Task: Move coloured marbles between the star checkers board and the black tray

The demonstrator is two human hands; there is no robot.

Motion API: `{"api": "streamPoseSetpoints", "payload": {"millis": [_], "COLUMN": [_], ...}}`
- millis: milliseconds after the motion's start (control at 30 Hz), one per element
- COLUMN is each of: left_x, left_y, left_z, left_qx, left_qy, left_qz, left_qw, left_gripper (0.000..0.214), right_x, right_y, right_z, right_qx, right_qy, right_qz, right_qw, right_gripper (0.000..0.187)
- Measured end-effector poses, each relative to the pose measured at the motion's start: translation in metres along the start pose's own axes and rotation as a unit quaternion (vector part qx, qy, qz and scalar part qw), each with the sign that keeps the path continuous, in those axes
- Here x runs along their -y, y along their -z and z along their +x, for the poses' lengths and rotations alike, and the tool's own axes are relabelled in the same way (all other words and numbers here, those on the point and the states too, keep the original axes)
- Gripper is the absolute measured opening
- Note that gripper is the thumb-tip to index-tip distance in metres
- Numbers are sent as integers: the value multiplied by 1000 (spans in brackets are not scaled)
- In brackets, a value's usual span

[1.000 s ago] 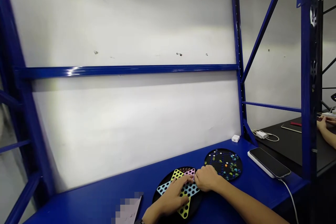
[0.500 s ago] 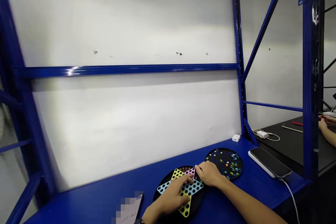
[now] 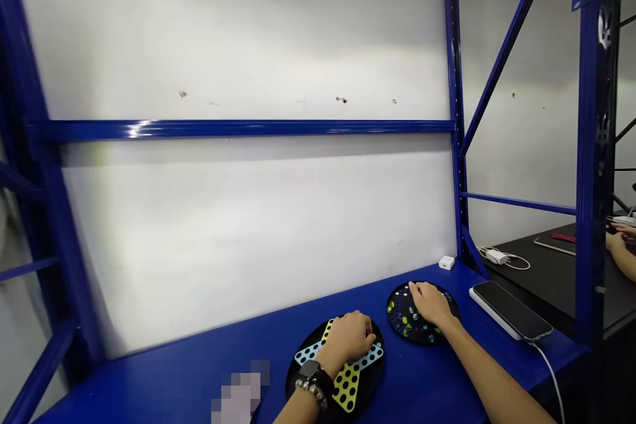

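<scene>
A round black Chinese-checkers board [image 3: 348,384] with a yellow, blue and pink star of holes lies on the blue shelf. My left hand [image 3: 349,336] rests on its far half with curled fingers; what they hold is hidden. A watch and bead bracelet sit on that wrist. To the right is a round black tray [image 3: 399,318] with several coloured marbles. My right hand [image 3: 430,303] lies over the tray, fingers bent down among the marbles.
A phone [image 3: 511,309] on a white pad with a cable lies right of the tray. A small white charger [image 3: 446,262] sits by the wall. Blue rack posts [image 3: 589,146] frame the shelf. Another person's hand [image 3: 621,245] is at a black table far right.
My right hand has moved from the star board rightward onto the marble tray. My left hand has slid forward to the board's far half, its wrist now in view.
</scene>
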State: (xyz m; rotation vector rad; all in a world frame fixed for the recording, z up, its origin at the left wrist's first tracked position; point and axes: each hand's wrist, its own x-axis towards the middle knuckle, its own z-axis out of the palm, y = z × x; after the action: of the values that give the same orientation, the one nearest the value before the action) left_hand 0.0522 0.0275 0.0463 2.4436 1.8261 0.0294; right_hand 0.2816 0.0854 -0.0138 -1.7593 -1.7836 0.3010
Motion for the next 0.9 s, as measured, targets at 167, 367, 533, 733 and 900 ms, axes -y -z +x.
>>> {"api": "streamPoseSetpoints", "payload": {"millis": [167,367,533,733,900], "left_x": [-9,-7,-27,-28,20], "left_y": [6,11,5,-1,13], "left_z": [16,17,29,31,6], "left_qx": [38,4,-21,-43,-35], "left_qy": [29,44,27,20,92], "left_qz": [12,14,-43,-43,8], "left_qw": [999,999,999,998,995], "left_gripper": [10,19,22,29,36], "right_x": [-4,-3,-2,-1,13], "right_y": [4,4,2,2,-5], "right_z": [6,6,5,3,-6], "right_qx": [-29,-33,-31,-31,-64], "right_qy": [-31,-42,-44,-41,47], "right_qz": [49,60,71,88,87], "right_qw": [998,997,996,995,993], "right_gripper": [57,57,57,53,47]}}
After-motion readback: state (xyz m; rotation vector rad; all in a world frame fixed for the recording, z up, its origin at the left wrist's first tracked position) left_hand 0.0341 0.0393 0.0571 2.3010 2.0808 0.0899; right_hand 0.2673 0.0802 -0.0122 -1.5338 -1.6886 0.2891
